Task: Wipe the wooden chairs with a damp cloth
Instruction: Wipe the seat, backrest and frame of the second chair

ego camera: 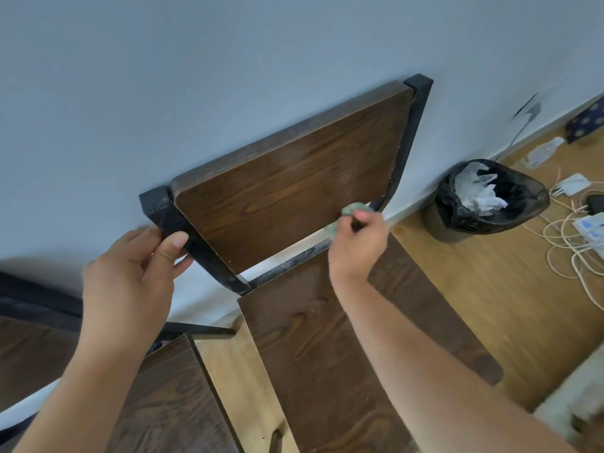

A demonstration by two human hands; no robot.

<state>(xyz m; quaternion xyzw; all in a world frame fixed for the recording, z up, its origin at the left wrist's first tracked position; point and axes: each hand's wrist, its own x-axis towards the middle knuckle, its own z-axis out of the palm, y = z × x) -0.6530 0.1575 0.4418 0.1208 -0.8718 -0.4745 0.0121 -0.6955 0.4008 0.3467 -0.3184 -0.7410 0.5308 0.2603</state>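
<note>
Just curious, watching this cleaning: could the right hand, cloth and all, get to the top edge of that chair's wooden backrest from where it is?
Probably yes. The right hand holds the cloth at the backrest lower corner, and the panel's face above it is bare. The left hand grips the far post, out of the way.

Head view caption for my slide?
Right hand wipes chair backrest lower corner with green cloth; left hand steadies black frame post.
</note>
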